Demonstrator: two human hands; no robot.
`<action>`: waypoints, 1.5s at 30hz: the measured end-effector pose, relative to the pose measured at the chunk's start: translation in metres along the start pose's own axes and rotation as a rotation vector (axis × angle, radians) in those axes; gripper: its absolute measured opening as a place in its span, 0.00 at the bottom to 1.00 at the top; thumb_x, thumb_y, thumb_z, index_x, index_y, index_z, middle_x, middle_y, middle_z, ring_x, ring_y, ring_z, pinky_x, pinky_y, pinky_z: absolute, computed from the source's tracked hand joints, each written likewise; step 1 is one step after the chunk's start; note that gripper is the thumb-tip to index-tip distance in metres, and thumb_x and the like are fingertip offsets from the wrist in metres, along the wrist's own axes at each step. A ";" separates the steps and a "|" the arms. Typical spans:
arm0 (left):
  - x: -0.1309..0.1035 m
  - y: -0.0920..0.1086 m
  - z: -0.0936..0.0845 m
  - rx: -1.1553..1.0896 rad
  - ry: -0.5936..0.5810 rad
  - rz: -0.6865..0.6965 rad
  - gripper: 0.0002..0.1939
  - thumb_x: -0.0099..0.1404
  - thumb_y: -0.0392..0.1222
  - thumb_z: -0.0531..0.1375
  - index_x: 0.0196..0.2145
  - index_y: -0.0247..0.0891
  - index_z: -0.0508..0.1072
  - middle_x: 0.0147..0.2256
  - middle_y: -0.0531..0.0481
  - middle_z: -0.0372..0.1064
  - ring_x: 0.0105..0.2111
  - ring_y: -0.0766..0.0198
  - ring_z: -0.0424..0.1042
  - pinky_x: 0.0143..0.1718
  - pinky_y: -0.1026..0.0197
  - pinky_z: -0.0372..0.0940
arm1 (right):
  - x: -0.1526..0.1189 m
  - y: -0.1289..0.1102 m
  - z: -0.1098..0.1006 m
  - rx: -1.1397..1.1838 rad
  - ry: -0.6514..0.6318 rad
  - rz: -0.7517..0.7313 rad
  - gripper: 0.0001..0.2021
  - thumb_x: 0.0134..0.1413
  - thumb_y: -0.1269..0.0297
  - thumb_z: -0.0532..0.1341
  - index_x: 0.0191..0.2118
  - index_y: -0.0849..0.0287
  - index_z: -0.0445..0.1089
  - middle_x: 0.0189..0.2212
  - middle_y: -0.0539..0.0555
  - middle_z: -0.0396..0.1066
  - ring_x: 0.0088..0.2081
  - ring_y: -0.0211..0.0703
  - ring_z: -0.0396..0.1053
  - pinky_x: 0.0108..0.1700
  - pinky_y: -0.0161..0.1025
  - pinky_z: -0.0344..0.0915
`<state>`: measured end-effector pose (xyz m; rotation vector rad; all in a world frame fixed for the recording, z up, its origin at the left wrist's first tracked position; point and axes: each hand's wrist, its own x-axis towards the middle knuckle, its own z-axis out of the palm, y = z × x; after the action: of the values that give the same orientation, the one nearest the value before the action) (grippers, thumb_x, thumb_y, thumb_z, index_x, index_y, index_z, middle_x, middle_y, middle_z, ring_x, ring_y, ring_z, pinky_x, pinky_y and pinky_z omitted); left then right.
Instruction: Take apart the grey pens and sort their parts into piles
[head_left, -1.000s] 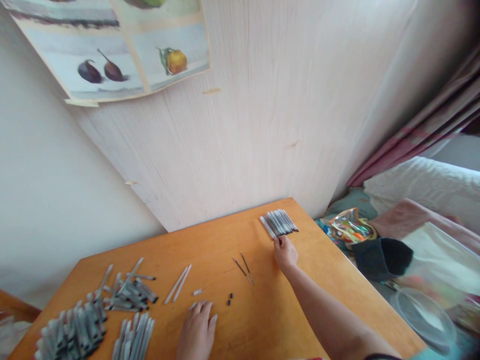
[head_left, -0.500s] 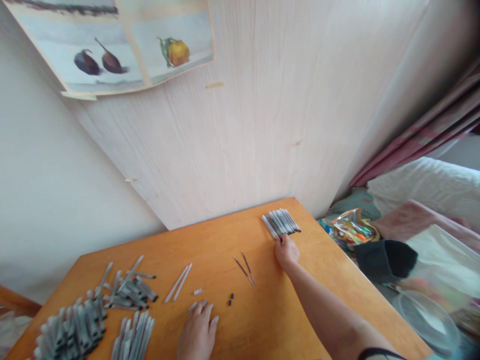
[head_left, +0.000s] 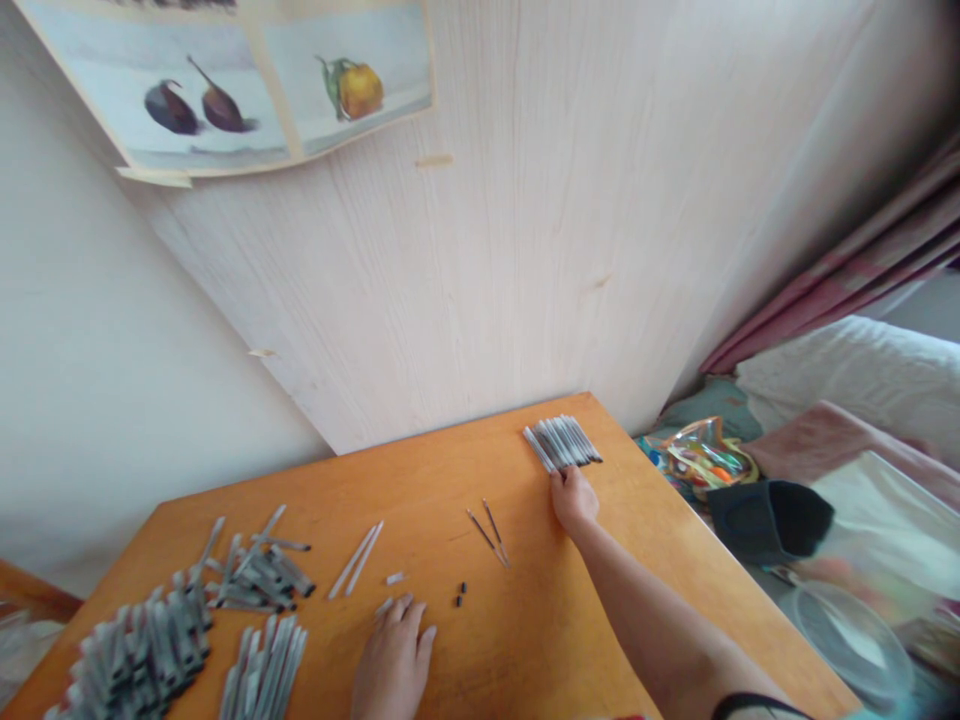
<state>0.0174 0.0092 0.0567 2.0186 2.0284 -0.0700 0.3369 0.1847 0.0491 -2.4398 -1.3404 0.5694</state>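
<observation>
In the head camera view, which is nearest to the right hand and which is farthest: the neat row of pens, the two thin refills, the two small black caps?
1. Neat row of pens: just beyond the right hand, at its fingertips.
2. Two thin refills: to its left.
3. Two small black caps: farther left, nearer the person.

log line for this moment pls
right hand: touching row of pens | left hand: flat on table | loose refills between
</observation>
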 end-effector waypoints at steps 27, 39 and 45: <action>-0.012 0.015 -0.013 -0.134 0.045 -0.009 0.17 0.63 0.41 0.53 0.48 0.38 0.72 0.53 0.42 0.66 0.55 0.54 0.61 0.58 0.54 0.53 | -0.034 0.012 0.008 0.057 -0.047 -0.151 0.19 0.63 0.55 0.48 0.47 0.59 0.70 0.39 0.58 0.75 0.42 0.46 0.71 0.37 0.36 0.59; -0.017 0.012 -0.014 -0.239 0.084 0.003 0.14 0.64 0.41 0.55 0.47 0.40 0.72 0.52 0.43 0.67 0.54 0.55 0.62 0.57 0.53 0.53 | -0.052 0.008 0.026 0.087 -0.097 -0.259 0.18 0.60 0.53 0.51 0.43 0.59 0.72 0.36 0.58 0.75 0.38 0.46 0.71 0.34 0.36 0.57; -0.010 -0.009 -0.016 -0.311 0.213 -0.152 0.13 0.67 0.41 0.52 0.44 0.37 0.72 0.44 0.43 0.70 0.46 0.58 0.67 0.50 0.57 0.58 | -0.053 0.009 0.027 0.053 -0.102 -0.265 0.19 0.60 0.53 0.51 0.43 0.59 0.72 0.37 0.59 0.75 0.39 0.47 0.71 0.34 0.36 0.57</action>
<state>0.0054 0.0029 0.0730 1.7413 2.1571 0.4212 0.3047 0.1366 0.0321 -2.1692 -1.6345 0.6578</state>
